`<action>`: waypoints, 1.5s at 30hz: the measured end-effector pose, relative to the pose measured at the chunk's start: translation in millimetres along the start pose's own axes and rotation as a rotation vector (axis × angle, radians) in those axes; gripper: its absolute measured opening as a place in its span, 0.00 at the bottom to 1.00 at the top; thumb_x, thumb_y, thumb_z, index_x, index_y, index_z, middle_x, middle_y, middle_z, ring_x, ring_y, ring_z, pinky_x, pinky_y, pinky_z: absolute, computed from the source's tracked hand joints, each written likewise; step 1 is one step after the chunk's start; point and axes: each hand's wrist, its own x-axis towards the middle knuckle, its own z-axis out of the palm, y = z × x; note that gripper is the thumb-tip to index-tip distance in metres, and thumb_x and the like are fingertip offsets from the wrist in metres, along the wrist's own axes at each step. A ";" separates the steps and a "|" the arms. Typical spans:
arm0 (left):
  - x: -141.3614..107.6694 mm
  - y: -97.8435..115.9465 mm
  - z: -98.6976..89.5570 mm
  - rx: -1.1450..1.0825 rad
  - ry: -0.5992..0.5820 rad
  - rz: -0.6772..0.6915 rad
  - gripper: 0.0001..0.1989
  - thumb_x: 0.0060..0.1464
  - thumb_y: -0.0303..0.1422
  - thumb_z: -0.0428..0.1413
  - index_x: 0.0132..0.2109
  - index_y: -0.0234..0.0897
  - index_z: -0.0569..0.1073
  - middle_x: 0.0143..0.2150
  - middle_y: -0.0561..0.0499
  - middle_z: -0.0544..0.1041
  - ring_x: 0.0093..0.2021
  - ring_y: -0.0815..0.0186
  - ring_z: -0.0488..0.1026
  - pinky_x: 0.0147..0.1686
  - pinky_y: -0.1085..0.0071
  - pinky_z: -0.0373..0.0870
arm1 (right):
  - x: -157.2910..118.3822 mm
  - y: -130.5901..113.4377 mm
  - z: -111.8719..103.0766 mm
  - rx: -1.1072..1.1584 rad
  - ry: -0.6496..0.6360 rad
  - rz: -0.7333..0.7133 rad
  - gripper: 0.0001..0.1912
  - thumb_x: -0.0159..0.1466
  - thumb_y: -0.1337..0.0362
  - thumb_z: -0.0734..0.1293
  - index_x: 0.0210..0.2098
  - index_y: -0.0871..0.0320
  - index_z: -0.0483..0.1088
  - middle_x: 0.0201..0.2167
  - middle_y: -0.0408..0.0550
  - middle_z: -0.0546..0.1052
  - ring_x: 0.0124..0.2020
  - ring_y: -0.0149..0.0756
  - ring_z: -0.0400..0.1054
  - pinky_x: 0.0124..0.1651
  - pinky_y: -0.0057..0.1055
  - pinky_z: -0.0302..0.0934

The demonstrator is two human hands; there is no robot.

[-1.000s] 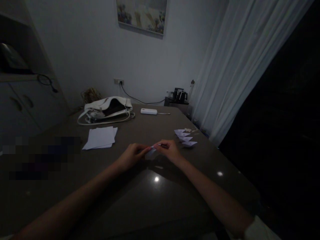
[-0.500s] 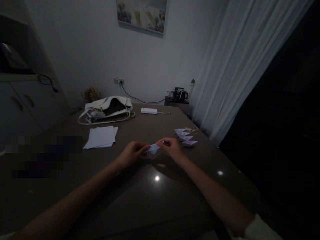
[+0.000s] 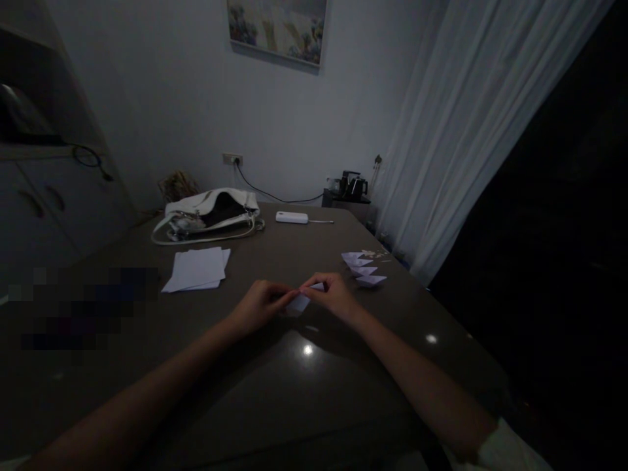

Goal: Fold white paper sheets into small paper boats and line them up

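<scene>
Between my two hands is a small folded piece of white paper, held a little above the dark table. My left hand pinches it from the left, and my right hand pinches it from the right. The fingertips of both hands almost meet at the paper's upper edge, and they cover part of its folds. To the right of my right hand stand several folded paper boats in a close row. Left of my left hand lies a stack of white paper sheets.
A white handbag lies at the back left of the table. Near the back edge is a white power bank with a short cable. Small pale bits are scattered behind the boats. A blurred patch hides the left side.
My fingertips have come closer together on the paper. The paper has turned, with its lower part now hanging further down to the left. The boats and sheets have not moved.
</scene>
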 end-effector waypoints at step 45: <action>2.6 4.5 -19.0 0.142 0.119 0.071 0.18 0.56 0.43 0.49 0.38 0.33 0.78 0.34 0.48 0.80 0.32 0.63 0.75 0.30 0.74 0.67 | 13.9 -1.5 -39.6 -0.076 0.234 -0.168 0.09 0.52 0.58 0.70 0.24 0.59 0.74 0.24 0.47 0.75 0.28 0.33 0.68 0.32 0.28 0.60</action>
